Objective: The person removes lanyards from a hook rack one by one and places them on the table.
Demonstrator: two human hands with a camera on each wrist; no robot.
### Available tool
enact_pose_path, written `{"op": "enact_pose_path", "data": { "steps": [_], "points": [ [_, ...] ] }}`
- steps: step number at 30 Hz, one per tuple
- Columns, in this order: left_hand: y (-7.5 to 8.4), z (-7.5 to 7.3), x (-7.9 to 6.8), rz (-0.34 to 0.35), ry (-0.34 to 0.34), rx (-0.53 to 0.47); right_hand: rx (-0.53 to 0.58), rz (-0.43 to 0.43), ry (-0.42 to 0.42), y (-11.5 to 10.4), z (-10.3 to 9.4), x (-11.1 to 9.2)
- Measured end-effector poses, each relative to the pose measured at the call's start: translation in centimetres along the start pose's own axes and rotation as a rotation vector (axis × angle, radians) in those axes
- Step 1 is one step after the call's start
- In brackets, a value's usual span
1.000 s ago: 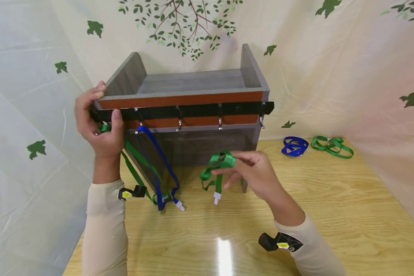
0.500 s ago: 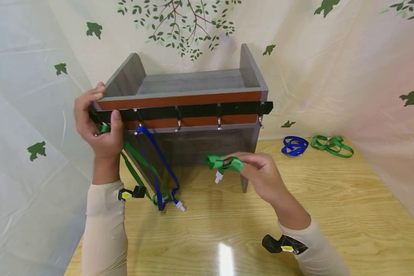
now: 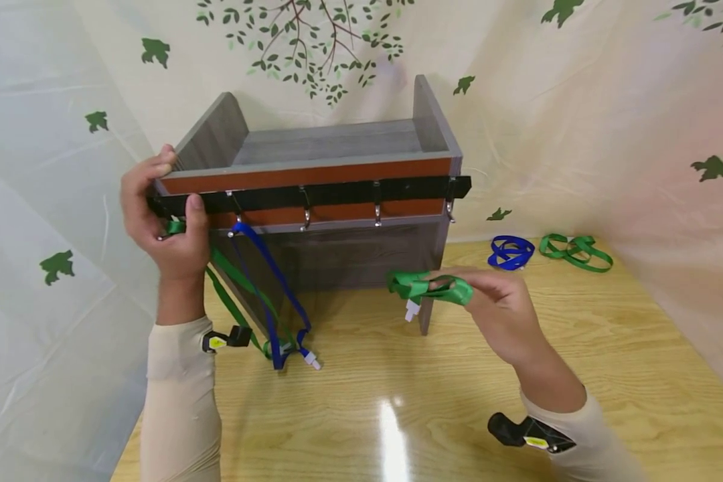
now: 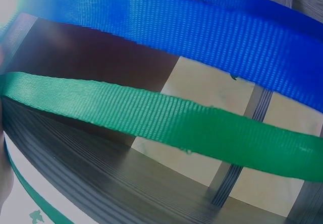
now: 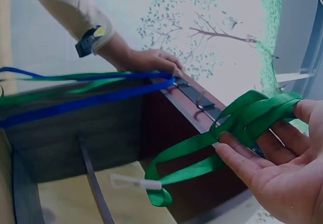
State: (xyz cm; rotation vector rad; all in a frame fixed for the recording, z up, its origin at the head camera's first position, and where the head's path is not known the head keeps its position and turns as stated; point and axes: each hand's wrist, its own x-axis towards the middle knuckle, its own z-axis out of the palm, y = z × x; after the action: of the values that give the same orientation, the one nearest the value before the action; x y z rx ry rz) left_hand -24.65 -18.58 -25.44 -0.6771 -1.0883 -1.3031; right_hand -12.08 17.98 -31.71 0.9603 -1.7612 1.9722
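Note:
My left hand point(image 3: 171, 248) grips the left end of a black hook rail point(image 3: 340, 193) on the front of a grey wooden shelf point(image 3: 331, 144), thumb in front. A blue lanyard point(image 3: 289, 291) hangs from a hook beside that hand. Behind it hangs a green lanyard point(image 4: 166, 118), whose top is partly hidden by the left hand. In front of the shelf's right side, my right hand point(image 3: 509, 314) holds another green lanyard point(image 5: 252, 115), gathered in loops over the fingers. Its white clip point(image 3: 412, 310) dangles below. Several hooks farther right on the rail carry nothing.
A coiled blue lanyard point(image 3: 511, 253) and a coiled green lanyard point(image 3: 578, 253) lie on the wooden table point(image 3: 578, 348) at the back right. A cloth backdrop point(image 3: 536, 134) with printed leaves stands behind the shelf.
My right hand has moved right with the green lanyard, whose hanging loops have been drawn up into a tighter bunch. The left hand keeps its grip on the rail's end.

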Motion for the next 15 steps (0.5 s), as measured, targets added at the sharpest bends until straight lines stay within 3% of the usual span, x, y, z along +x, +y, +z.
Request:
{"op": "enact_pose_path", "data": {
  "steps": [5, 8, 11, 15],
  "points": [
    [0.0, 0.0, 0.0, -0.001, 0.002, -0.009, -0.071, -0.001, 0.046, -0.6, -1.7, -0.4],
    [0.0, 0.0, 0.0, -0.001, 0.002, -0.013, -0.034, -0.052, 0.061, -0.7, -2.8, -0.5],
    [0.0, 0.0, -0.1, -0.002, 0.003, -0.008, 0.158, -0.155, 0.047, -0.3, -4.0, -0.5],
    [-0.1, 0.1, -0.1, 0.010, 0.006, -0.007, 0.409, -0.231, 0.045, -0.2, -5.5, -0.5]
  ]
}}
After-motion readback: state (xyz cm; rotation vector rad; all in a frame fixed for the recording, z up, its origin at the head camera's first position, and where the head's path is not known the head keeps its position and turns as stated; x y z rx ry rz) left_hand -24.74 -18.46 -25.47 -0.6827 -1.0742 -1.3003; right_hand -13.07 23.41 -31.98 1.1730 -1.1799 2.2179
